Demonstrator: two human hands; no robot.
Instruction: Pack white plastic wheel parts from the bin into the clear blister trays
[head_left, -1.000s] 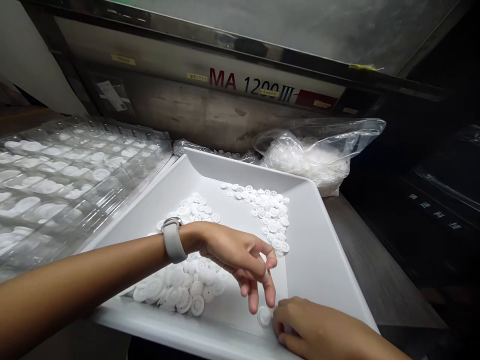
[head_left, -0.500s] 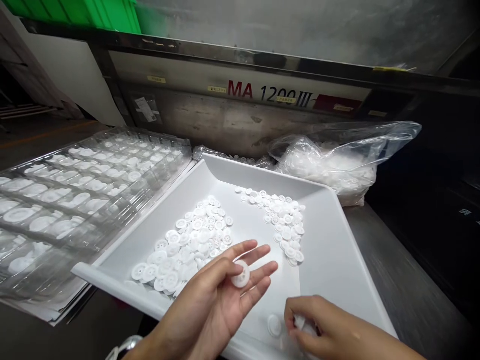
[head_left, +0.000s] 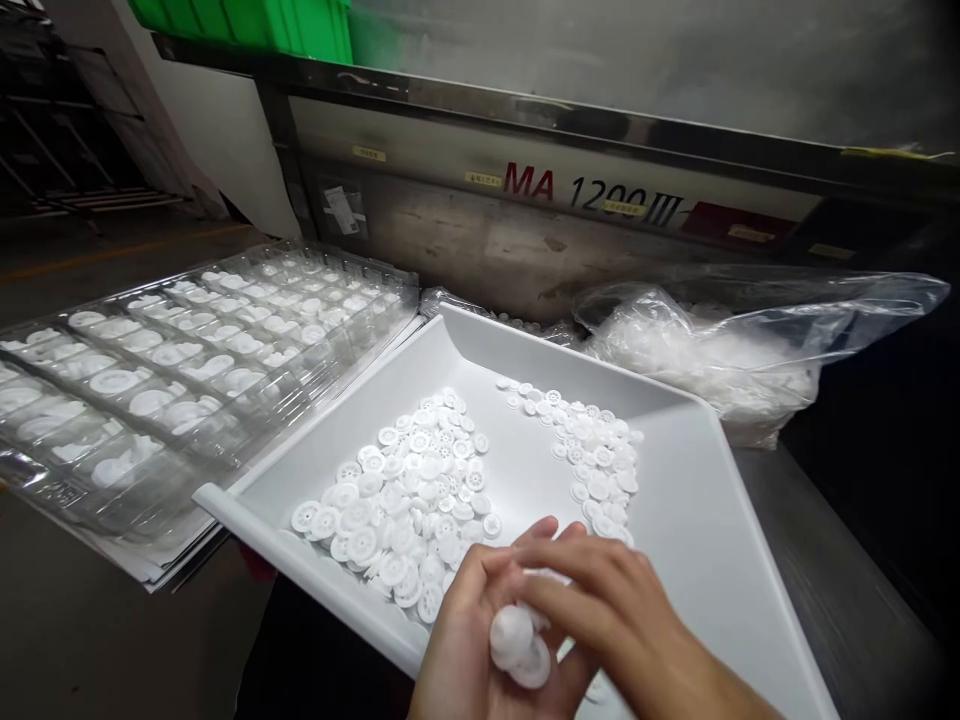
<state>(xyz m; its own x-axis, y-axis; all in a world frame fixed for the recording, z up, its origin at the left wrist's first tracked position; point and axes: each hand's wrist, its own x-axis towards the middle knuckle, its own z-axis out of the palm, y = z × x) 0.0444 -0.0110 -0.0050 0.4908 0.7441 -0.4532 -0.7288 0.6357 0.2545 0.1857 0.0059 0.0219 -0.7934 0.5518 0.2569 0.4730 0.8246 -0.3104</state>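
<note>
My left hand, palm up and cupped at the tray's near side, holds several white round plastic pieces. Over it lies my right hand, its fingers bent across the left palm and touching the left fingers; what is under them is partly hidden. Both hands are above a light grey tray. Inside the tray, a large heap of white discs lies on the left and a smaller heap on the right.
Clear compartment trays filled with white parts stand at the left on stacked sheets. Behind the grey tray lies a clear plastic bag of white material. A machine panel rises at the back, with a green crate above.
My right hand has moved left from the tray floor onto my left palm. More white pieces now show in the left hand, and its fingers are more curled. The view has shifted left.
</note>
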